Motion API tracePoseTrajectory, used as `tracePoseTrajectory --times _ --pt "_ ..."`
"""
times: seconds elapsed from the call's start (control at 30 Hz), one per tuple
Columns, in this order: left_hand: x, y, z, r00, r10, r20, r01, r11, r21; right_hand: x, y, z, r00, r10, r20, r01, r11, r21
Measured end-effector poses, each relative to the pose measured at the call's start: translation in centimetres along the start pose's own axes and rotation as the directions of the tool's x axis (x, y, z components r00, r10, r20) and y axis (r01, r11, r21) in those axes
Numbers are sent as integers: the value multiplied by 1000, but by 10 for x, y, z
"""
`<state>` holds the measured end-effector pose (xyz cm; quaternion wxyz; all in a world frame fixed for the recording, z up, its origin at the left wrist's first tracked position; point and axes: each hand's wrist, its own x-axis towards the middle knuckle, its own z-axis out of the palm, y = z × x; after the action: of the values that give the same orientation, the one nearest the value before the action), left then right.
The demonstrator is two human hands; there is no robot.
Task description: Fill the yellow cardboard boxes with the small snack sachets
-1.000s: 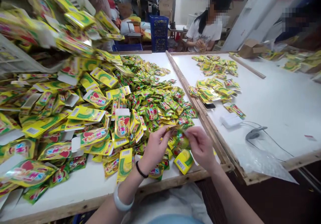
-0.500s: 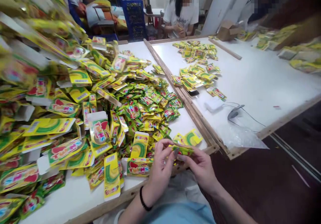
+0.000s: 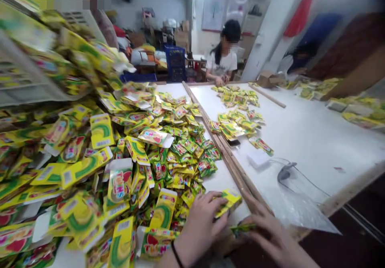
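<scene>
Carton, flat yellow printed card point(image 3: 229, 202): pinched by the fingertips of the left hand point(image 3: 200, 230), grip closed on it, held over the white surface point(image 3: 224, 184); Sachet, small, green and yellow foil point(image 3: 242, 228): held low in the right hand point(image 3: 270, 236), grip closed on it, the fingers partly blurred; black wristband point(image 3: 177, 258): on the left wrist; heap of yellow cartons and green sachets point(image 3: 168, 168): just beside the left hand, spread across the white surface; wooden strip point(image 3: 228, 160): between that surface and a second white surface point(image 3: 300, 140); on the second: two loose sachet piles point(image 3: 237, 117), black phone point(image 3: 234, 142), white pad point(image 3: 258, 158), grey earphones with cord point(image 3: 285, 172), clear plastic bag point(image 3: 300, 208); co-worker in white T-shirt point(image 3: 221, 64): seated at the far edge; blue crate point(image 3: 175, 63): well behind, beyond the surfaces.
</scene>
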<state>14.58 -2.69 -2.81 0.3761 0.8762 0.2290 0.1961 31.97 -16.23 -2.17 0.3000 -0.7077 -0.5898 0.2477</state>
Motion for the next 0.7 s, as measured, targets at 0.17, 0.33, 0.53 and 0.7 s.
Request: tracePoseTrajectory --times 0.17,0.33,0.53,0.7 --pt "-16 -9 -46 980 -172 -103 137 949 -282 35 -37 26 980 -198 2 196 974 118" --pt "-29 -26 -57 928 -333 -168 61 580 -812 56 -73 45 949 -311 54 224 786 576" --pt "-55 -29 -55 841 -541 26 217 293 -931 63 -87 81 953 -272 134 81 654 752" --pt "-70 -45 -66 699 -711 -70 179 270 -946 86 -61 51 974 -153 168 -31 645 764"
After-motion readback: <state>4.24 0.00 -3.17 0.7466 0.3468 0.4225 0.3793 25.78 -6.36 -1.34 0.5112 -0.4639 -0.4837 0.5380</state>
